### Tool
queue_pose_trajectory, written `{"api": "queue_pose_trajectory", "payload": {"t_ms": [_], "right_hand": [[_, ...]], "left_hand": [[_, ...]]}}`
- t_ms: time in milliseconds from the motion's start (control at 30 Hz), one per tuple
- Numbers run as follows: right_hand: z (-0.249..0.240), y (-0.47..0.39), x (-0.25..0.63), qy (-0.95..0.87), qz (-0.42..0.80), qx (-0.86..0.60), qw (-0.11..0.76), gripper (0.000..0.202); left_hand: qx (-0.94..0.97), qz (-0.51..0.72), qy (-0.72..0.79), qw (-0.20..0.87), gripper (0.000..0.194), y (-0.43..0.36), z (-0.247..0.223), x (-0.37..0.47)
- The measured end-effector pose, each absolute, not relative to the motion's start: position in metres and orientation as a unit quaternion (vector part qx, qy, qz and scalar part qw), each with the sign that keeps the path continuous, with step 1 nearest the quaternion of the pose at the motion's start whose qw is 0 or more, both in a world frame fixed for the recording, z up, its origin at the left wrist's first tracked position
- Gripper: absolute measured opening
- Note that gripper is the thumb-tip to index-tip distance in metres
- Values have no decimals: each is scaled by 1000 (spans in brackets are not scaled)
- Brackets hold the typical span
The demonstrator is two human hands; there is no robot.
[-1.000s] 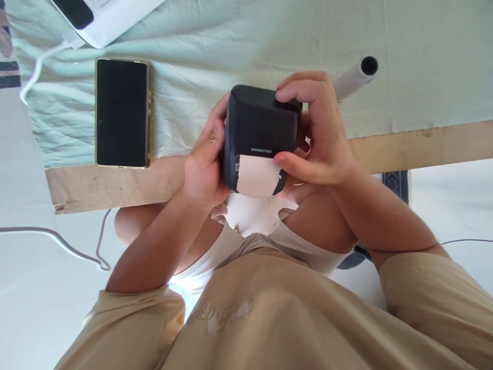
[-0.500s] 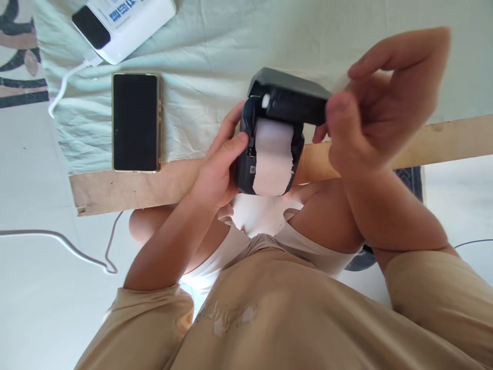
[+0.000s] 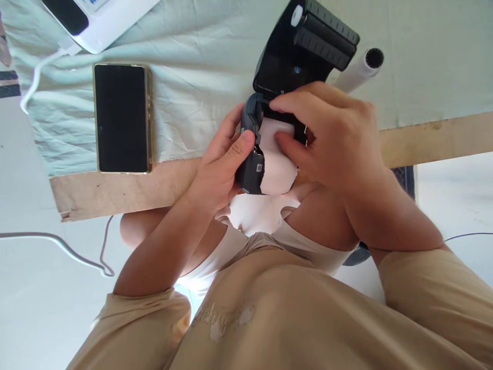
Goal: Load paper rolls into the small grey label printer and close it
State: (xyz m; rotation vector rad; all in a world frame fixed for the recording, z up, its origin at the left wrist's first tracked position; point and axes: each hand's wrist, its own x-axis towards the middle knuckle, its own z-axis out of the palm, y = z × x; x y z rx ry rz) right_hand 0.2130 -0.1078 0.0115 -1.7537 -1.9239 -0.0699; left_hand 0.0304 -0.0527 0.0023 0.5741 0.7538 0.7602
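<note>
A dark portable receipt printer (image 3: pixel 250 172) is tilted over the table's front edge, with its black lid (image 3: pixel 277 64) swung wide open toward the back. My left hand (image 3: pixel 219 164) grips the printer's left side, thumb on the casing. Inside sits a white paper roll (image 3: pixel 277 159), its loose torn end hanging over the front. My right hand (image 3: pixel 335 133) reaches into the bay from the right, thumb and index finger about the roll's upper part; the other fingers are partly hidden behind the hand.
A tablet-like device (image 3: pixel 123 118) in a clear case lies on the pale green cloth (image 3: pixel 185 77). Behind it is a white device (image 3: pixel 111 25) with a plugged-in white cable (image 3: pixel 36 82). A white cylinder with a dark end (image 3: pixel 356 72) lies beside the lid. A wooden edge (image 3: pixel 127 187) borders the table.
The printer's lid has swung from partly open to wide open. My right hand has left the lid and moved left and down onto the paper roll. The white cylinder has come into view.
</note>
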Motion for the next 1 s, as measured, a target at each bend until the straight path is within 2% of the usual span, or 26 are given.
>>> {"api": "queue_pose_trajectory", "payload": {"t_ms": [33, 133, 200, 267, 333, 400, 567, 633, 767, 833, 900, 1000], "right_hand": [[13, -110, 213, -715, -17, -655, 243, 29], [24, -114, 209, -720, 10, -660, 212, 12], [34, -114, 205, -704, 65, -690, 155, 12], [43, -111, 202, -680, 122, -717, 92, 17], [50, -108, 201, -670, 157, -721, 80, 22], [52, -107, 205, -664, 197, -704, 155, 25], [47, -111, 236, -601, 388, -526, 459, 30], [40, -109, 253, -536, 418, -484, 551, 42], [19, -99, 272, -431, 455, -545, 557, 80], [8, -96, 270, -400, 409, -574, 585, 75], [-2, -96, 264, -397, 358, -585, 609, 60], [-9, -97, 255, -434, 327, -587, 600, 54]], "left_hand": [[273, 356, 356, 820, 24, -53, 3, 29], [291, 335, 353, 824, 37, -52, 3, 25], [309, 327, 344, 825, 45, -51, 3, 22], [323, 328, 343, 819, 39, -51, 2, 22], [329, 332, 344, 814, 29, -52, 0, 22], [317, 336, 337, 820, 25, -53, -1, 24], [260, 355, 297, 848, 17, -50, -4, 24], [257, 358, 293, 848, 19, -48, -6, 23], [267, 376, 305, 833, 15, -44, -8, 24], [277, 377, 313, 826, 14, -43, -8, 24], [289, 376, 316, 822, 13, -43, -8, 25], [307, 375, 322, 813, 13, -43, -8, 24]]}}
